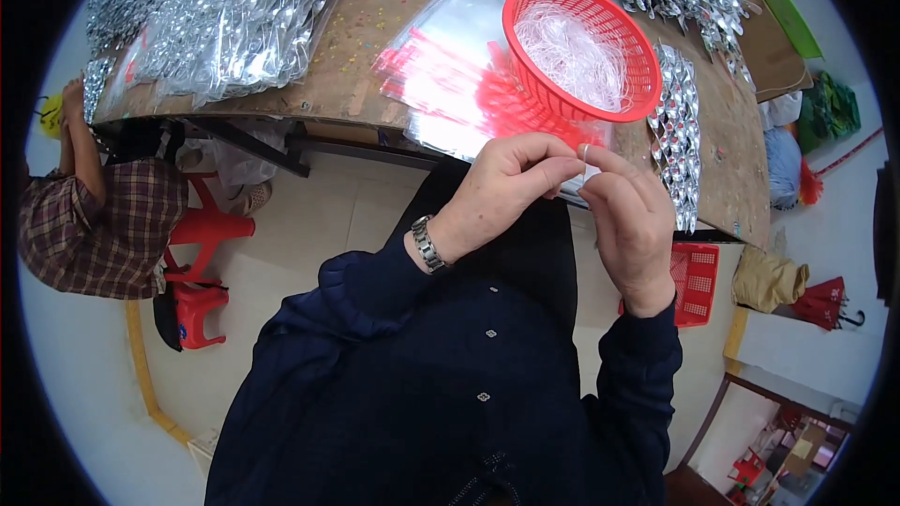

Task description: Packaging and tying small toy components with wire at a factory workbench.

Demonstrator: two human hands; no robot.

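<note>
My left hand (511, 183) and my right hand (633, 220) meet at the fingertips over the table's near edge. Thumb and forefinger are pinched together on each. A thin pale line, perhaps a string, shows where they meet, too small to be sure of. A wristwatch with a metal band (428, 244) is on my left wrist. Just beyond the fingers stands a red plastic basket (640, 114) holding a tangle of thin white strings (574, 58). Under and beside the basket lie clear plastic bags with red printed edges (441, 75).
Twisted silver foil strips (677, 136) hang at the table's right edge. Bagged silver pieces (234, 37) are heaped at the left of the wooden table (361, 56). A person in a plaid shirt (112, 225) is at far left by red stools (202, 234). A red crate (696, 286) stands on the floor.
</note>
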